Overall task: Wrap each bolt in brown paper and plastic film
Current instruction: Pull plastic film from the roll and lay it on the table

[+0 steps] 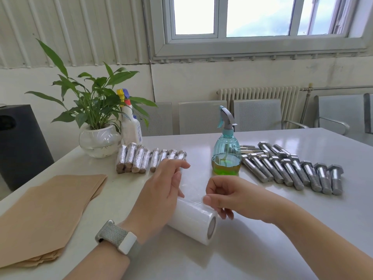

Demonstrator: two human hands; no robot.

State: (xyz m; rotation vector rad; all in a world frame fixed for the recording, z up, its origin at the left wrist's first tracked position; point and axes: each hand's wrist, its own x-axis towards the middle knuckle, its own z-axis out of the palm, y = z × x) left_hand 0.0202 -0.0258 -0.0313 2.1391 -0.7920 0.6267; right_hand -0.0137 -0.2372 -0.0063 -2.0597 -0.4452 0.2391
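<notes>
- The left hand lies over the far end of the roll of plastic film at the lower centre of the frame, fingers straight and relaxed, steadying the roll rather than clasping it.
- The right hand sits just right of the roll with its fingers curled; thumb and fingertips seem to pinch the loose edge of the film, though the clear sheet is too faint to be sure.
- No bolt lies between the hands, so the step in hand looks like finding or pulling out the film's free end.
- Just beyond the left hand, at centre left, a row of wrapped bolts lies side by side on the bench: about eight, brown paper showing at the ends under shiny film. That part looks finished.
- At the right of the frame a larger batch of bare bolts lies in a row, well over ten, none wrapped; most of the job is probably left.
- A stack of brown paper sheets waits at lower left, near the left forearm.
- A blue spray bottle with green liquid stands between the wrapped and bare bolts.
</notes>
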